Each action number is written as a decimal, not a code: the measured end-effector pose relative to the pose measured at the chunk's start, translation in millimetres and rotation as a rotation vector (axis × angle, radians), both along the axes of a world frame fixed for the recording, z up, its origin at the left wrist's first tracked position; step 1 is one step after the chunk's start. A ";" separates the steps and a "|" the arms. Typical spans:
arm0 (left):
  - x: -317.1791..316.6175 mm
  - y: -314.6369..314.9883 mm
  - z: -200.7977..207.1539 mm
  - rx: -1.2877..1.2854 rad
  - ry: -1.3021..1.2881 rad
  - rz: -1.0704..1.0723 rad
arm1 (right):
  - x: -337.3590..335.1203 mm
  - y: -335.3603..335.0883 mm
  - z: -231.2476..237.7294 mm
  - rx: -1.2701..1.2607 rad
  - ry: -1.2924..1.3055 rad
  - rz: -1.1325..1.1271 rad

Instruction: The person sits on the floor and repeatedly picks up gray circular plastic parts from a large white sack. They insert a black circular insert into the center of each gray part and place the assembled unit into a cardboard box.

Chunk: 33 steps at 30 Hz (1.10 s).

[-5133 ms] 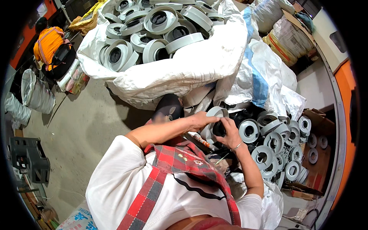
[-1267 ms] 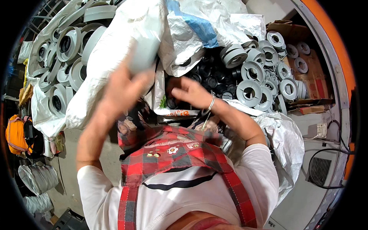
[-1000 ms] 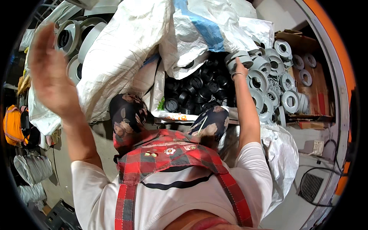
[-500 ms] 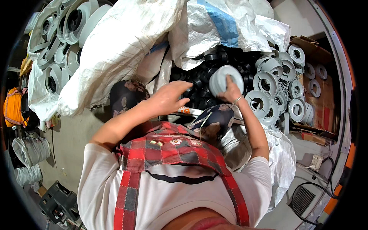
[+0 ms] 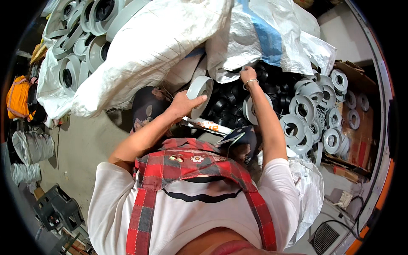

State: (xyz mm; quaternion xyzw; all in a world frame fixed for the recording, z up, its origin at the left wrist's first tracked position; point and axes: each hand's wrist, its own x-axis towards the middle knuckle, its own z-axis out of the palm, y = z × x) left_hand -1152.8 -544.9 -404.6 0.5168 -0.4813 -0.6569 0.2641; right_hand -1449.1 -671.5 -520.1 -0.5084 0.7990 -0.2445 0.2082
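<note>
My left hand (image 5: pixel 183 104) grips a grey plastic ring (image 5: pixel 199 90), held tilted on edge with the thumb on its side. Farther ahead, my right hand (image 5: pixel 247 75) is closed at the lower edge of the white woven sack (image 5: pixel 238 46); what its fingers hold, if anything, is hidden. Below it lies a heap of black round plastic parts (image 5: pixel 227 100). Another grey flanged ring (image 5: pixel 250 109) rests on that heap, partly covered by my right forearm.
Several grey rings (image 5: pixel 302 108) are piled at the right, beside a brown cardboard box (image 5: pixel 361 127). A white sack at the upper left carries more grey rings (image 5: pixel 97 53) with black centres. A dark plastic stool (image 5: pixel 57 210) stands on the floor at the lower left.
My right hand has let go of a grey ring on the heap and moved forward to the sack's edge. My left hand, without a ring before, now holds one. The view has shifted slightly.
</note>
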 end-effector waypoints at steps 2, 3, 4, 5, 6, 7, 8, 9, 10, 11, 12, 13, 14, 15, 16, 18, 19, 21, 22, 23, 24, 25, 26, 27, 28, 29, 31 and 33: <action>5.0 -0.1 -5.5 0.020 0.041 0.087 | 11.7 -19.3 -18.2 0.242 -0.457 -0.159; 6.0 -0.4 -6.9 0.001 0.120 0.102 | 20.8 -22.7 -19.9 0.193 -0.729 -0.373; 6.9 -1.2 -7.7 0.023 0.071 0.131 | 28.7 -20.1 -15.8 0.134 -0.737 -0.368; 6.7 -2.1 -7.6 0.015 0.072 0.139 | 37.1 -12.7 -7.3 0.131 -0.769 -0.359; 6.5 -3.1 -6.7 0.010 0.063 0.159 | 43.0 -2.4 5.6 0.112 -0.798 -0.352; 5.3 -4.2 -5.5 0.031 0.120 0.170 | 46.4 11.2 21.1 0.200 -0.786 -0.289; 3.8 -4.7 -3.7 0.034 0.192 0.183 | 53.7 31.6 35.4 0.090 -0.737 -0.178; 1.1 -4.8 -1.8 0.067 0.236 0.214 | 59.2 52.3 51.3 -0.062 -0.360 -0.011; -2.7 -3.3 0.4 0.103 0.279 0.240 | 62.9 76.2 67.3 -0.096 -0.392 0.130; -6.1 -2.2 2.9 0.128 0.356 0.239 | 69.6 100.0 82.0 -0.246 -0.315 0.222; -11.5 0.8 5.4 0.222 0.493 0.258 | 75.0 121.6 96.7 -0.221 -0.413 0.321; -14.4 4.3 8.6 0.271 0.607 0.244 | 83.0 137.7 109.6 -0.256 -0.489 0.395; -16.6 7.7 11.9 0.312 0.743 0.215 | 86.2 150.9 123.8 -0.377 -0.308 0.563; -18.8 13.9 15.4 0.285 0.817 0.192 | 88.4 158.4 137.2 -0.322 -0.341 0.544; -18.8 18.7 19.2 0.286 0.743 0.193 | 92.1 164.5 148.5 -0.238 -0.344 0.540; -15.6 28.3 26.4 0.199 0.734 0.145 | 97.5 169.1 168.7 -0.219 -0.431 0.507; -12.3 31.6 29.6 0.174 0.700 0.119 | 101.2 170.4 176.4 -0.216 -0.281 0.522; -3.7 36.0 35.6 0.161 0.666 0.070 | 108.6 172.5 188.0 -0.201 -0.019 0.619; 1.1 37.4 38.3 0.152 0.673 0.034 | 112.3 174.5 192.2 -0.194 0.090 0.702; 6.5 37.3 40.9 0.145 0.657 0.000 | 114.8 176.5 196.0 -0.189 0.120 0.753; 11.3 37.4 43.1 0.143 0.579 -0.022 | 117.5 179.0 198.6 -0.242 0.147 0.810; 16.1 37.2 45.5 0.145 0.527 -0.062 | 118.9 182.2 201.2 -0.294 0.168 0.883; 20.1 36.8 47.5 0.165 0.452 -0.067 | 120.0 184.4 203.3 -0.333 0.189 0.944; 23.1 38.2 49.1 0.147 0.545 -0.106 | 119.9 187.6 205.4 -0.334 0.247 1.018; 25.1 38.8 50.6 0.146 0.535 -0.115 | 119.6 189.4 207.2 -0.361 0.265 1.067; 26.8 39.1 51.4 0.144 0.526 -0.126 | 118.9 191.5 208.8 -0.375 0.287 1.109; 28.1 38.4 52.2 0.152 0.543 -0.178 | 118.2 194.4 211.2 -0.409 0.337 1.166; 28.7 35.3 51.1 0.187 0.445 -0.216 | 118.8 197.3 212.4 -0.417 0.381 1.215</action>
